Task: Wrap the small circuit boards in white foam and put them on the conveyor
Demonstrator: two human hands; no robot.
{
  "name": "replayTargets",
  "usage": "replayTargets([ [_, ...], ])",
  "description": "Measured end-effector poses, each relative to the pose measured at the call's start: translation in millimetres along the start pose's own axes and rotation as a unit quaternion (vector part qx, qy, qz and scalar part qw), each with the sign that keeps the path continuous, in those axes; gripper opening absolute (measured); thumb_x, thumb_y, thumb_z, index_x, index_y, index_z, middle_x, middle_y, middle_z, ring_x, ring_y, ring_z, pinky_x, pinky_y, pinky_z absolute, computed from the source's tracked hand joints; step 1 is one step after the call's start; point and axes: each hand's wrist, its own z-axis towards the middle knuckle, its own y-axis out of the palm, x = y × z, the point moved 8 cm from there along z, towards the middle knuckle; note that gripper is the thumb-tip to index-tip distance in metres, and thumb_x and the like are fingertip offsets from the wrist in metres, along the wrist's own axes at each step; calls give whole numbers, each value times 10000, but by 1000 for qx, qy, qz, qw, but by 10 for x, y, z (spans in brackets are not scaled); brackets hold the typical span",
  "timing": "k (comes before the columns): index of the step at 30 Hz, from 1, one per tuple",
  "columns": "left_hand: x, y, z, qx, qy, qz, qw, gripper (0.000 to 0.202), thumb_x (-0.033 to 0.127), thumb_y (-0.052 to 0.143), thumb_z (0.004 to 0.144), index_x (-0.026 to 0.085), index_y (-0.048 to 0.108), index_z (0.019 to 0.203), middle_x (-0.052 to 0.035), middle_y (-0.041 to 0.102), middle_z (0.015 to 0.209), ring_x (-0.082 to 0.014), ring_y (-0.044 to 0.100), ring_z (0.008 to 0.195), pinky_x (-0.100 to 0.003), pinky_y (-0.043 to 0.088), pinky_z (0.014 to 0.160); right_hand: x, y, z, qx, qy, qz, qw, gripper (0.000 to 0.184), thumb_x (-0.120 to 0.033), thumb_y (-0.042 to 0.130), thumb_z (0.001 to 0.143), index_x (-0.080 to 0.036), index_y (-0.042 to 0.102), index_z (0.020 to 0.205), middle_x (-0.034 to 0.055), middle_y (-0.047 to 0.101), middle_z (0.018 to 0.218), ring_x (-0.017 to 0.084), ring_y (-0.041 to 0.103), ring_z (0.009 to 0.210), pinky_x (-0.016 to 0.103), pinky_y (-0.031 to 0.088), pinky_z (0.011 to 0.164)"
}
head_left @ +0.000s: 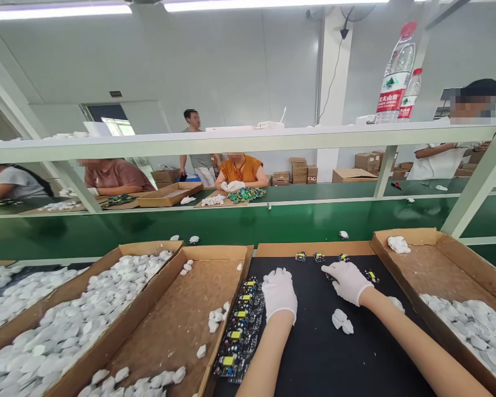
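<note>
Far left of the left hand, a box is filled with white pieces; the nearer box has only a few. Just left of that hand lies the board strip: five boards with yellow parts appear still joined, so seemingly left to do. The left hand is palm down, fingers close together; whether it grips anything I cannot tell. Ahead of the right hand, three loose boards look already separated, but carry no white piece. The right hand points its index finger leftward; any pinch underneath is hidden. Another loose board sits just right of it. Farther right, a box is partly filled.
</note>
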Motion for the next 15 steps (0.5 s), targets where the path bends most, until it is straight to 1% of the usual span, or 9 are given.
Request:
replayTargets([
  [1, -5, -14, 6, 2, -2, -2, 1000, 231, 121, 504, 794, 174, 653, 962, -127, 590, 1088, -280, 493, 1078, -408, 346, 895, 5, -10, -25, 10, 6, 2, 1000, 483, -161, 551, 733, -235, 597, 1208, 108, 636, 1156, 304, 555, 1068, 461, 367, 943],
  [3, -6, -48, 9, 3, -6, -10, 1000, 206, 122, 468, 817, 164, 658, 885, -119, 605, 999, -263, 523, 1003, -389, 357, 860, 10, -19, -59, 28, 21, 17, 999, 423, -229, 502, 810, -219, 579, 1226, 107, 656, 1121, 281, 583, 1034, 434, 398, 926],
  [6, 6, -97, -5, 5, -9, -33, 999, 176, 130, 473, 814, 178, 642, 815, -92, 602, 930, -236, 543, 916, -361, 362, 827, -7, 26, -105, 42, 37, 58, 997, 373, -281, 379, 903, -246, 564, 1225, 37, 676, 1116, 191, 623, 1000, 315, 452, 901],
  [8, 0, -120, -18, 9, -17, -55, 998, 154, 135, 477, 812, 185, 622, 801, -83, 597, 923, -227, 550, 890, -351, 362, 818, -4, 76, -134, 44, 49, 74, 995, 347, -289, 364, 914, -251, 609, 1157, 14, 688, 1095, 171, 634, 986, 280, 463, 891],
  [10, -37, -127, -26, 13, -37, -86, 996, 127, 143, 482, 815, 188, 600, 801, -79, 597, 912, -223, 562, 879, -338, 368, 804, 41, 93, -157, 52, 72, 76, 993, 320, -296, 400, 899, -241, 648, 1094, 31, 690, 1089, 197, 627, 998, 304, 451, 909],
  [11, -64, -123, -28, 14, -48, -105, 993, 108, 147, 491, 815, 193, 588, 808, -72, 601, 901, -217, 570, 875, -326, 373, 796, 80, 80, -167, 60, 88, 73, 992, 317, -295, 415, 891, -232, 652, 1091, 50, 686, 1094, 216, 619, 1008, 328, 442, 917],
  [13, -126, -102, -30, 16, -69, -150, 986, 77, 153, 513, 812, 207, 564, 830, -49, 615, 870, -198, 588, 858, -298, 385, 780, 167, 17, -189, 77, 123, 67, 987, 336, -286, 432, 878, -212, 632, 1138, 96, 666, 1122, 256, 594, 1037, 376, 422, 923],
  [15, -188, -72, -33, 24, -87, -200, 976, 76, 156, 526, 811, 220, 539, 849, -26, 629, 847, -179, 604, 831, -281, 396, 765, 217, -67, -214, 87, 144, 69, 983, 357, -277, 450, 865, -192, 612, 1172, 129, 649, 1133, 280, 572, 1055, 400, 408, 919],
])
